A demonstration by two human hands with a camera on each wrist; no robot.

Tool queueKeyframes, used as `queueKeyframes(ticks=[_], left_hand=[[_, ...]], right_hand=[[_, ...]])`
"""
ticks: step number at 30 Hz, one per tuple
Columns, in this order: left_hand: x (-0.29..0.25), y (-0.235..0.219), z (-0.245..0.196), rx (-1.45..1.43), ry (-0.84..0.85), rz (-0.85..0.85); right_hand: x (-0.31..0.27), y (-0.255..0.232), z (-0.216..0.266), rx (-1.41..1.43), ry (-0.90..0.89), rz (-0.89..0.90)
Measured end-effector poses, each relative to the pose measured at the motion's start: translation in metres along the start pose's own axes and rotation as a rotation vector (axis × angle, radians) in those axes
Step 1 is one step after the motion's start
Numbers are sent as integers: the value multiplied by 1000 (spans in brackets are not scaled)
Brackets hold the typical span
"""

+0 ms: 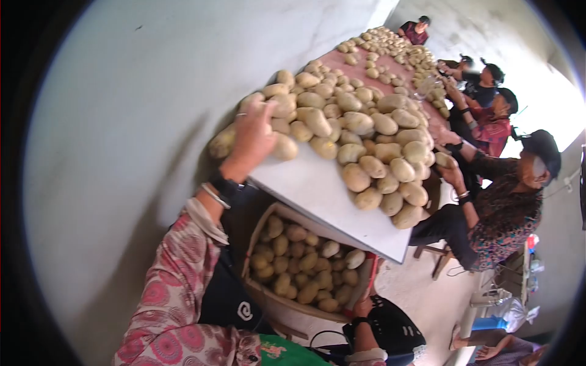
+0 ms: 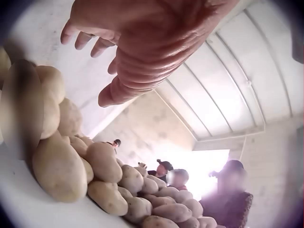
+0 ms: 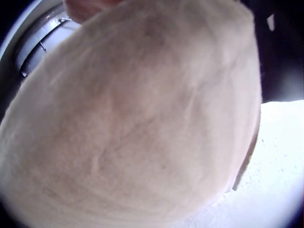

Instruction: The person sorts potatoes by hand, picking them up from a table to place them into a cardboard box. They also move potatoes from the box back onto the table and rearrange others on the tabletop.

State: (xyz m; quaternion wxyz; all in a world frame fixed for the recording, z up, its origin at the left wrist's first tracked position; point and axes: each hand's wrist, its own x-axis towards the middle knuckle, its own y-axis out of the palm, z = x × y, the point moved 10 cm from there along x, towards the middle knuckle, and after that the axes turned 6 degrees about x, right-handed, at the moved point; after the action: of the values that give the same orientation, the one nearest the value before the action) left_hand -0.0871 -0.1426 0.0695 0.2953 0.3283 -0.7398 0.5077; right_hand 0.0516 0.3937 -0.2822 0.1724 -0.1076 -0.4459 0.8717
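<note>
Potatoes (image 1: 357, 122) lie heaped on a white-topped table (image 1: 323, 189). My left hand (image 1: 255, 135) is over the heap's near left corner, and in the left wrist view that hand (image 2: 152, 40) hangs above the potatoes (image 2: 59, 168) with fingers extended and nothing in them. Low in the head view, my right hand (image 1: 364, 306) is at the right edge of a cardboard box (image 1: 287, 300) filled with potatoes; its fingers are mostly hidden. A large pale, blurred surface fills most of the right wrist view, with a bit of skin at its top edge.
Several people sit along the table's right side, the nearest in a dark cap (image 1: 542, 152). A wall (image 1: 152, 79) runs along the left. A stool (image 1: 442, 259) stands beyond the table's near corner, and another person's arm shows at the lower right.
</note>
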Motion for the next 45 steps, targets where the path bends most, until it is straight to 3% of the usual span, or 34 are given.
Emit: queueKeyframes(ticks=[2,4,7,11,14,17,19,27,34,36,43,45], left_hand=[[-7,15,34,11,-49,11],[-24,52,67,149,-207,284],[-34,55,55,-91,-118,377],[-34,56,55,-112,-111,442],[-35,58,56,-33,-68,362],[-34,58,52,22,-69,354],[-36,59,49,50,-50,354],[-40,69,51,-10,-171,386],[-34,52,33,-53,-110,360],[-34,47,14,-24,1,376],[-35,43,11,-115,-41,416],[-32,37,14,-107,-62,338]], right_hand=[[4,1,-6,-27,-1,-19],[2,8,-14,-8,117,59],[4,10,-20,2,135,69],[3,6,-13,14,127,55],[2,10,-24,39,155,66],[5,15,-20,-72,12,65],[0,12,-21,-23,187,129],[-2,3,-11,-5,172,59],[-2,3,-9,6,173,80],[-1,6,-14,16,174,81],[2,11,-23,-20,198,89],[1,10,-24,-18,216,96]])
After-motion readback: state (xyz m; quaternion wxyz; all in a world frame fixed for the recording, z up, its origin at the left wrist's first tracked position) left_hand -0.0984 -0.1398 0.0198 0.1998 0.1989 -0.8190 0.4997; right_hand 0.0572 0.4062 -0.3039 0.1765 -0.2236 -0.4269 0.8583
